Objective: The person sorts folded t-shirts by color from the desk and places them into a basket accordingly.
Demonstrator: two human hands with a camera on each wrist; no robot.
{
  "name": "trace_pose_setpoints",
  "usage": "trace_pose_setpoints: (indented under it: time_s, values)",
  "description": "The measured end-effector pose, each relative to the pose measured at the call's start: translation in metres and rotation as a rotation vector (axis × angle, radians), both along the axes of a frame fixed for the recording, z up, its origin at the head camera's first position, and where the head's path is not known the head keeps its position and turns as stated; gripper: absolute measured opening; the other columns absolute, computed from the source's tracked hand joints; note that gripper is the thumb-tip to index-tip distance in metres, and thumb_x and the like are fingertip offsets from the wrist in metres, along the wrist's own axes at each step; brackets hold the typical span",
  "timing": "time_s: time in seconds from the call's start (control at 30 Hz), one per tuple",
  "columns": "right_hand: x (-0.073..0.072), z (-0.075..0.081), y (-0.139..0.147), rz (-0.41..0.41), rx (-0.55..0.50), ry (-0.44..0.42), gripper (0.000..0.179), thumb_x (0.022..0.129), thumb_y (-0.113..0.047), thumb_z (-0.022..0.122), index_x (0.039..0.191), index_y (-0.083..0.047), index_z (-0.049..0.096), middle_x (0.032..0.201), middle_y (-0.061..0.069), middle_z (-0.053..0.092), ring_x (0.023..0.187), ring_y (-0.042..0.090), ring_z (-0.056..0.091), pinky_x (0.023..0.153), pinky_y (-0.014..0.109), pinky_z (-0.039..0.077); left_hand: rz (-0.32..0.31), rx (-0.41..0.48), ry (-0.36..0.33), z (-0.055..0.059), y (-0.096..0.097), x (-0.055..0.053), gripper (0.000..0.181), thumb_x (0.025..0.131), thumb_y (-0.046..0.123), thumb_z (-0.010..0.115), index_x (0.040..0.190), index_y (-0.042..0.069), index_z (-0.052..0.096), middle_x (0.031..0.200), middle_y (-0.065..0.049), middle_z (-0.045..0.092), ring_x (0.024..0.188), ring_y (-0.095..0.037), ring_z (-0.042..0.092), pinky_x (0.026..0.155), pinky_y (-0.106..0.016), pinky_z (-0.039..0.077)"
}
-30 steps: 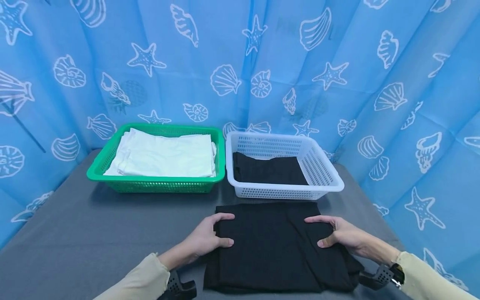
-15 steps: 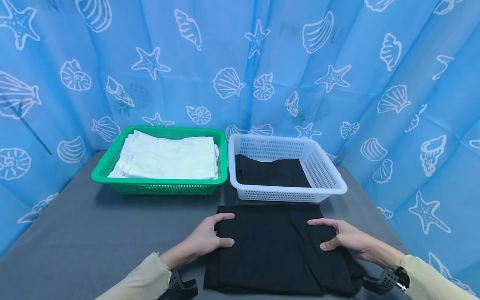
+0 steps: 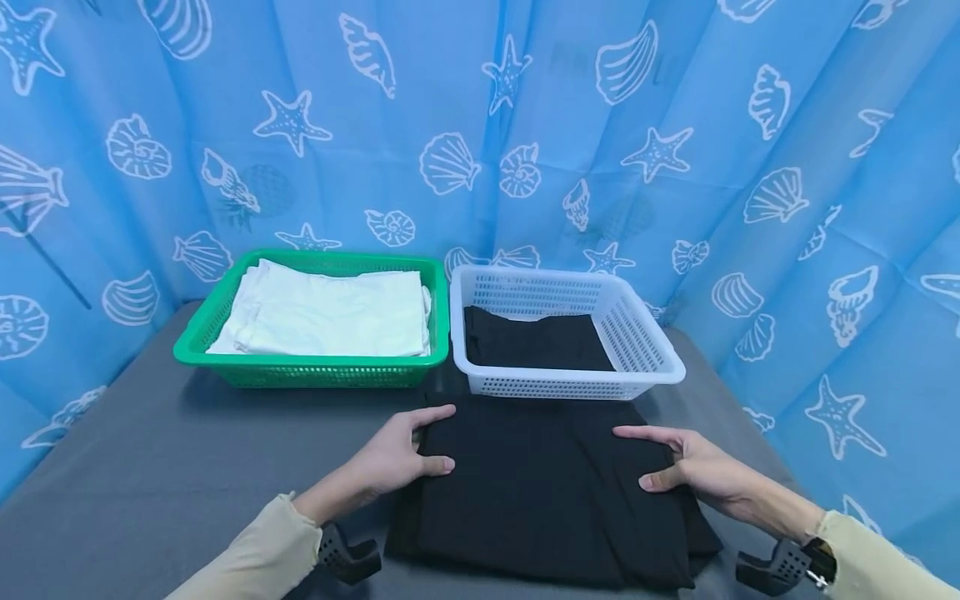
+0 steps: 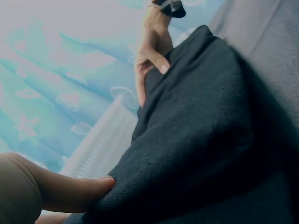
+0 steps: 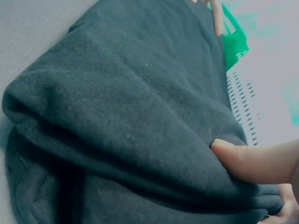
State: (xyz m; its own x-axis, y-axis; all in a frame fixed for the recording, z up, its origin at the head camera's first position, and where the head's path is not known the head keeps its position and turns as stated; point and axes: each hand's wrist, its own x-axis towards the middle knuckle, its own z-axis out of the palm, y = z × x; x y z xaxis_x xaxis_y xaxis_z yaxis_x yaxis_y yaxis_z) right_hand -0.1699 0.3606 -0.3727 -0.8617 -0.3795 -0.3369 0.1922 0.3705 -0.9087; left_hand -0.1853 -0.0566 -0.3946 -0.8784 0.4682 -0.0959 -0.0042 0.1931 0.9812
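A folded black cloth (image 3: 525, 492) lies in several layers on the grey-covered table, just in front of the white basket. My left hand (image 3: 393, 454) pinches its left edge, with the thumb (image 4: 77, 191) on top and the other fingers mostly hidden under it. At the right edge my right hand (image 3: 705, 471) holds the cloth the same way; its thumb (image 5: 254, 161) presses on the top layer and fingertips show below the fold. Looser lower layers stick out at the left and at the near right corner.
A white plastic basket (image 3: 570, 385) holding folded black cloth (image 3: 536, 342) stands right behind. To its left is a green basket (image 3: 322, 371) with folded white cloth (image 3: 337, 312). A blue shell-print curtain (image 3: 480, 108) hangs behind the table (image 3: 187, 467).
The left hand and the cloth have shifted slightly left and away from me, so the cloth's far edge is closer to the white basket. The right hand has moved little.
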Motion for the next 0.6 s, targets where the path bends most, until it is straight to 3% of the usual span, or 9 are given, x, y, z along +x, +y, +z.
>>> trace_pose_setpoints:
  time_s: [0.07,0.17,0.37,0.6]
  values:
    - [0.000,0.009,-0.003,-0.001,0.041,0.032,0.069,0.085,-0.006,0.075,0.147,-0.006,0.045,0.145,0.018,0.043,0.129,0.034,0.037,0.103,0.053,0.033,0.001,0.010,0.004,0.007,-0.003,0.001,0.074,0.084,-0.003,0.075,0.149,0.002,0.039,0.126,-0.018,0.060,0.106,-0.030,0.065,0.087,-0.044,0.053]
    - [0.002,0.021,-0.005,0.015,0.051,0.067,0.068,0.085,-0.005,0.074,0.147,-0.006,0.046,0.143,0.019,0.044,0.128,0.035,0.038,0.102,0.050,0.036,0.006,0.024,0.017,0.018,-0.006,0.002,0.074,0.085,-0.002,0.075,0.150,0.003,0.039,0.131,-0.018,0.058,0.108,-0.030,0.064,0.087,-0.043,0.053]
    - [0.003,0.038,-0.004,0.046,0.009,0.077,0.067,0.087,-0.004,0.072,0.148,-0.007,0.044,0.135,0.017,0.056,0.116,0.029,0.057,0.095,0.035,0.045,0.013,0.012,0.056,0.033,-0.010,0.007,0.073,0.086,0.002,0.076,0.150,0.008,0.041,0.131,-0.017,0.057,0.107,-0.028,0.065,0.086,-0.042,0.054]
    - [0.005,0.045,0.001,0.090,-0.120,0.059,0.067,0.090,0.005,0.064,0.151,-0.009,0.039,0.135,0.018,0.057,0.118,0.034,0.057,0.095,0.044,0.048,-0.005,0.042,0.087,0.044,-0.013,0.012,0.073,0.086,0.004,0.076,0.150,0.010,0.042,0.133,-0.016,0.055,0.109,-0.029,0.064,0.085,-0.040,0.054]
